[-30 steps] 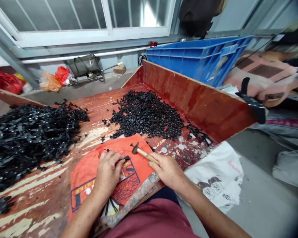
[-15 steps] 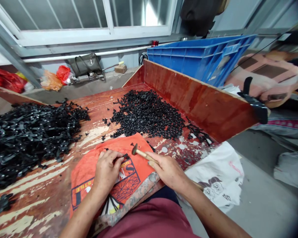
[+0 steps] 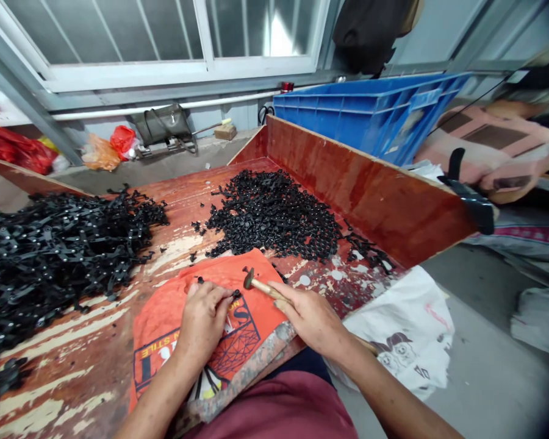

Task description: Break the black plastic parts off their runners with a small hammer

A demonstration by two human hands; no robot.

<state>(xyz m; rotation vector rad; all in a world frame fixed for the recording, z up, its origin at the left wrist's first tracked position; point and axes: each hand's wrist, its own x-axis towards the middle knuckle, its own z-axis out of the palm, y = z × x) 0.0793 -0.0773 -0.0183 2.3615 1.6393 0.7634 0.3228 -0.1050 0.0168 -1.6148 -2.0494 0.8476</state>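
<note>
My right hand is closed around the wooden handle of a small hammer, its dark head raised at the left end. Just left of that head, my left hand is closed, thumb and forefinger pinched on a small black plastic part. Both hands are over an orange printed cloth spread at the table's near edge. Another small black piece shows behind my left knuckles. Beyond the cloth lies a heap of small black parts.
A larger pile of black jointed parts covers the left of the worn red tabletop. A wooden side board bounds the right, with a blue crate behind it. A white plastic bag hangs by the right edge.
The whole view has shifted slightly, so the scene sits a little lower. Both hands keep nearly the same pose, the hammer still beside the pinched part.
</note>
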